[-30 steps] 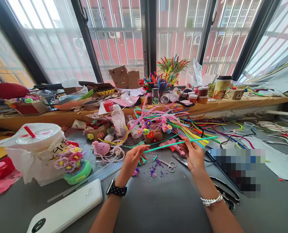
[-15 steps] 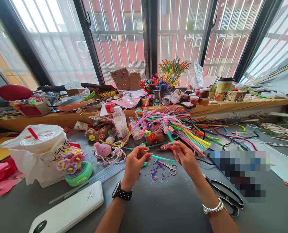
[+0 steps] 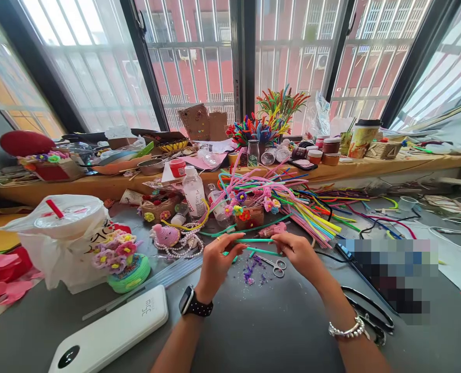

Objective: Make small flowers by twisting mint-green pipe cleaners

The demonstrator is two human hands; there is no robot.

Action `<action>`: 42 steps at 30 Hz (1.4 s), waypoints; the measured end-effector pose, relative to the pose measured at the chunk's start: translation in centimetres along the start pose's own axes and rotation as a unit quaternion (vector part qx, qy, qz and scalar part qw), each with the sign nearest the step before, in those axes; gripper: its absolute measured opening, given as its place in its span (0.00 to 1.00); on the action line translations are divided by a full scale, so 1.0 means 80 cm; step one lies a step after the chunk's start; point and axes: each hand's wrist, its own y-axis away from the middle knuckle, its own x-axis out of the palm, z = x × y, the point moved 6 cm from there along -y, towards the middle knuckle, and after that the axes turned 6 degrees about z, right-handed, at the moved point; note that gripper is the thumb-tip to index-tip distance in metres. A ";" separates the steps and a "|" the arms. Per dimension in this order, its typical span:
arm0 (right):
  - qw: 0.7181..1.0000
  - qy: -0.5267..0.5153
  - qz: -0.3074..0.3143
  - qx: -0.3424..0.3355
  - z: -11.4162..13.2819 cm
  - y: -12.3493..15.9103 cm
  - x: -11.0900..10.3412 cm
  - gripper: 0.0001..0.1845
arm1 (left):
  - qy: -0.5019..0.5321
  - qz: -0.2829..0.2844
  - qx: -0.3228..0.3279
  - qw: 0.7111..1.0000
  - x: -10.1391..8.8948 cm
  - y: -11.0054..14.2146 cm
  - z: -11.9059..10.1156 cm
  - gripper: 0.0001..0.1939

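Note:
A teal pipe cleaner spans the gap between my two hands, its strands running roughly level, one above the other. The fingers of my left hand pinch it at one side. At the other side my right hand has its thumb and fingertips closed on it. Just below the strands lie small scissors and a scatter of purple bits on the grey table. Behind my hands rests a bundle of coloured pipe cleaners, with pipe-cleaner flowers before it.
To the left stand a bagged drink cup, a flower pot ornament and a white power bank. Bead strings and bottles sit behind. Black-handled pliers and a pixelated phone-like object lie right.
My right hand has turned inward and come down, bringing the raised teal end across to my left fingers. The view has shifted slightly.

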 end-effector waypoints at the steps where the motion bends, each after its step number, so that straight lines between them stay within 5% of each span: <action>1: 1.000 0.005 0.001 -0.001 0.001 -0.001 0.000 0.13 | -0.007 0.002 0.005 1.000 0.000 0.000 0.000 0.10; 15: 0.989 0.090 0.104 -0.058 0.020 -0.001 0.019 0.12 | -0.092 0.023 0.024 0.995 -0.008 -0.002 -0.010 0.09; 30: 0.975 0.208 0.081 0.005 0.008 -0.004 0.023 0.11 | 0.075 0.026 -0.076 0.994 -0.007 -0.005 0.014 0.10; 42: 0.980 0.185 0.062 -0.030 0.005 -0.006 0.030 0.14 | 0.025 0.007 -0.030 0.999 -0.016 -0.002 0.003 0.07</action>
